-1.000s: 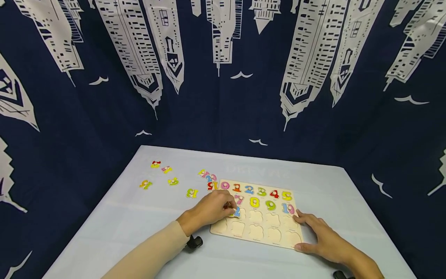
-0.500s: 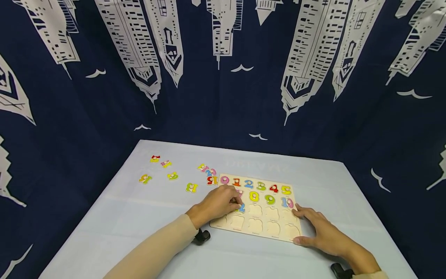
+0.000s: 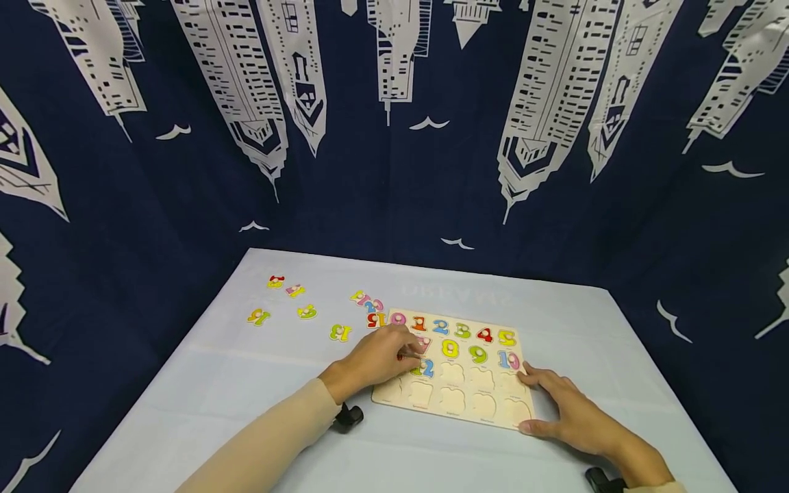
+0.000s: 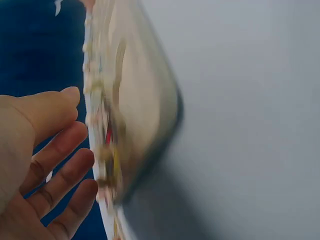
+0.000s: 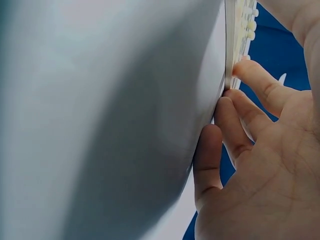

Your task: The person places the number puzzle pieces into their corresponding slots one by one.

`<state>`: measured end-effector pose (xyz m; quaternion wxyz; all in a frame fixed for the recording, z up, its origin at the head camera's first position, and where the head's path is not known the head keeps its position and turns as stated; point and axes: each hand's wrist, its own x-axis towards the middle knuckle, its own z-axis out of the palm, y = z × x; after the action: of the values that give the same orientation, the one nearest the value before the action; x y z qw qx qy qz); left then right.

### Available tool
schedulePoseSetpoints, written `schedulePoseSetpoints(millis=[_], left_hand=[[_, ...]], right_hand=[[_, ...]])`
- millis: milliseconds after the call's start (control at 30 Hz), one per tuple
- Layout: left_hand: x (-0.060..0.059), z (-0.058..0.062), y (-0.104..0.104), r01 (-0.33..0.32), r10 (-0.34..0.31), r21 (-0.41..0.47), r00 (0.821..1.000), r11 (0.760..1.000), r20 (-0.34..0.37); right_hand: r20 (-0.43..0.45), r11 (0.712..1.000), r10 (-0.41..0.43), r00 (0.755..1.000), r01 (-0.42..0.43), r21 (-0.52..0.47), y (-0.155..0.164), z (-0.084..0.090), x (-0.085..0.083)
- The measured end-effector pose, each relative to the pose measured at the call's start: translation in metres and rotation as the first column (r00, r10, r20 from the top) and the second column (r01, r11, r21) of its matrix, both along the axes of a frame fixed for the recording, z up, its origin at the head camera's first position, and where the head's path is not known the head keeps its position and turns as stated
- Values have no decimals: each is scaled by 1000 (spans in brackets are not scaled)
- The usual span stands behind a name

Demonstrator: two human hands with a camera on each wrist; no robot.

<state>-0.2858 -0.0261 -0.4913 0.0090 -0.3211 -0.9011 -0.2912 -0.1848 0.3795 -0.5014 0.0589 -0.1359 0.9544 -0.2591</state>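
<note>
A wooden number puzzle board (image 3: pixel 481 405) lies on the pale table (image 3: pixel 246 383). Its top two rows hold coloured numbers; most lower slots are bare. My left hand (image 3: pixel 411 356) reaches in from the left and pinches the blue and yellow 12 piece (image 3: pixel 425 369) at the left of the third row. In the left wrist view the thumb and fingers (image 4: pixel 65 145) curl toward the blurred board edge (image 4: pixel 100 150). My right hand (image 3: pixel 557 404) rests on the board's right edge, fingers straight, thumb at the front corner. The right wrist view shows the fingers (image 5: pixel 240 125) against the board's rim (image 5: pixel 231 60).
Several loose number pieces lie on the table left of the board: a red and yellow one (image 3: pixel 275 281), a 13 (image 3: pixel 339 332), a 15 (image 3: pixel 258 315) and a small cluster (image 3: pixel 368 303) at the board's top-left corner. A dark blue curtain (image 3: pixel 394 171) with white towers hangs behind.
The left hand stays at the 12 piece and has drawn back slightly, so more of the piece shows. The right hand keeps its place on the board's edge.
</note>
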Motion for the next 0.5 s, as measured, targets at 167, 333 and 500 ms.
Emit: schedulePoseSetpoints(millis=[167, 333, 500], left_hand=[[-8, 4, -30, -82, 83, 16, 995, 996, -58], [-18, 5, -67, -206, 207, 25, 975, 978, -74], [-27, 2, -104, -286, 287, 24, 957, 958, -35]], right_hand=[[-7, 1000, -1, 1000, 1, 5, 1, -1, 1], [-14, 1000, 5, 1000, -5, 1, 2, -1, -1], [-11, 1000, 8, 1000, -8, -4, 3, -2, -2]])
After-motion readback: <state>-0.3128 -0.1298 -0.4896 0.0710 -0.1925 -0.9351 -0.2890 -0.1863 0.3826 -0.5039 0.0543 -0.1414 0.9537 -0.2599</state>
